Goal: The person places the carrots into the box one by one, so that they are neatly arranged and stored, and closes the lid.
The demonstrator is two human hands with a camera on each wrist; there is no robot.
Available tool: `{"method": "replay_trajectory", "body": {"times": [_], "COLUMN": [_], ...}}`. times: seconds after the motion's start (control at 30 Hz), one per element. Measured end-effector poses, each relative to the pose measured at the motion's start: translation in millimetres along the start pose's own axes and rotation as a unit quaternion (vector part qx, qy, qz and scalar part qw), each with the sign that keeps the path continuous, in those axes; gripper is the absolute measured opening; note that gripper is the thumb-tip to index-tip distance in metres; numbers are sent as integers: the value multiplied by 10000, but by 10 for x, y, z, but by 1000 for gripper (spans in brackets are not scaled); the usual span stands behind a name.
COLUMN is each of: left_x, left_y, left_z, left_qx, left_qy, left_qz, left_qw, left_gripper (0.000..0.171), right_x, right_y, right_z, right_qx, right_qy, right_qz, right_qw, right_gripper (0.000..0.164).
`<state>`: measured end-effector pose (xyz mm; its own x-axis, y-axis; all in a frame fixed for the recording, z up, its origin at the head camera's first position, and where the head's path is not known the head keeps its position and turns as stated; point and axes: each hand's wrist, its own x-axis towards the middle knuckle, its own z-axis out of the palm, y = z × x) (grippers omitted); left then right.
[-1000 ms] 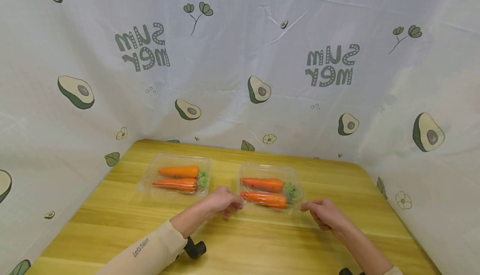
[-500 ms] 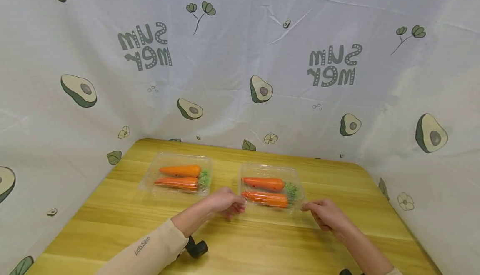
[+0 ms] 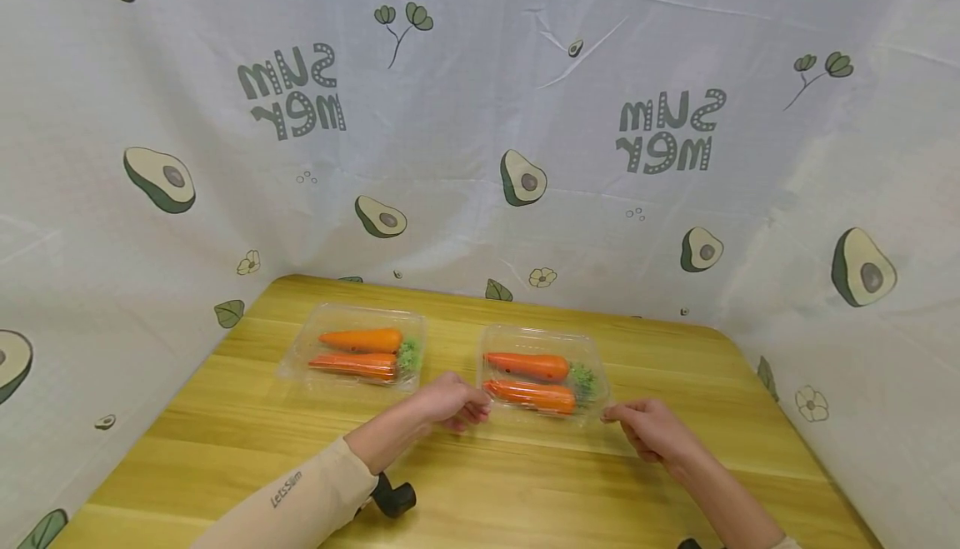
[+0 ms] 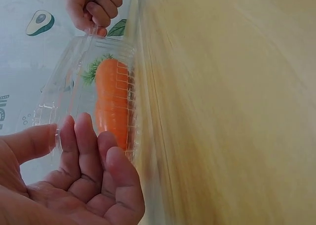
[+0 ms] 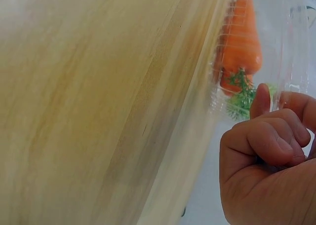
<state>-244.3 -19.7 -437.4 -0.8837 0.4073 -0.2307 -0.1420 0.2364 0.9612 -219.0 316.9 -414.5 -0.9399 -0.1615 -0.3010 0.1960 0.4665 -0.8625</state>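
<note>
A clear plastic clamshell box (image 3: 498, 333) holds two orange carrots (image 3: 528, 366) with green tops, lying side by side. My left hand (image 3: 452, 401) is at the box's near left corner. The left wrist view shows its thumb and index finger pinching the clear rim, the other fingers bent loosely. At the near right corner, my right hand (image 3: 648, 430) pinches the rim between thumb and index finger, its other fingers curled in. In the right wrist view, a carrot (image 5: 242, 45) and its leafy top (image 5: 240, 97) show through the plastic.
A second clear box (image 3: 300, 334) with two carrots (image 3: 360, 341) and green tops stands to the left on the wooden table (image 3: 517, 491). A white curtain (image 3: 450, 116) printed with avocados encloses the back and sides. A dark camera mount (image 3: 393, 496) sits at my left wrist.
The view has shifted slightly. Both hands stay at the corners of the right-hand box, and the boxes and carrots keep their places.
</note>
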Motion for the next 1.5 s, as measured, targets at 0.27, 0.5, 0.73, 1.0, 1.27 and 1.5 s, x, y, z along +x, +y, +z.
{"method": "replay_trajectory", "body": {"times": [0.27, 0.5, 0.73, 1.0, 1.27, 1.5], "left_x": [28, 40, 51, 54, 59, 71], "left_y": [-34, -47, -63, -67, -58, -66], "left_z": [2, 8, -1, -20, -33, -50], "left_qx": [-47, -61, -122, -124, -123, -165], "left_qy": [86, 175, 155, 59, 53, 78], "left_qz": [78, 142, 165, 123, 46, 43], "left_qw": [9999, 9997, 9997, 9998, 9999, 9998], "left_gripper": [27, 25, 25, 27, 27, 26], "right_x": [8, 1, 12, 24, 28, 35], "right_y": [16, 15, 7, 13, 24, 18], "right_z": [0, 5, 9, 27, 55, 59], "right_qx": [0, -29, -33, 37, 145, 207], "right_qy": [-57, -42, -40, -16, 48, 36], "right_qz": [-26, -38, -51, -67, -81, -123], "right_qw": [10000, 10000, 10000, 10000, 9999, 9997], "right_gripper": [44, 44, 43, 42, 39, 36]}}
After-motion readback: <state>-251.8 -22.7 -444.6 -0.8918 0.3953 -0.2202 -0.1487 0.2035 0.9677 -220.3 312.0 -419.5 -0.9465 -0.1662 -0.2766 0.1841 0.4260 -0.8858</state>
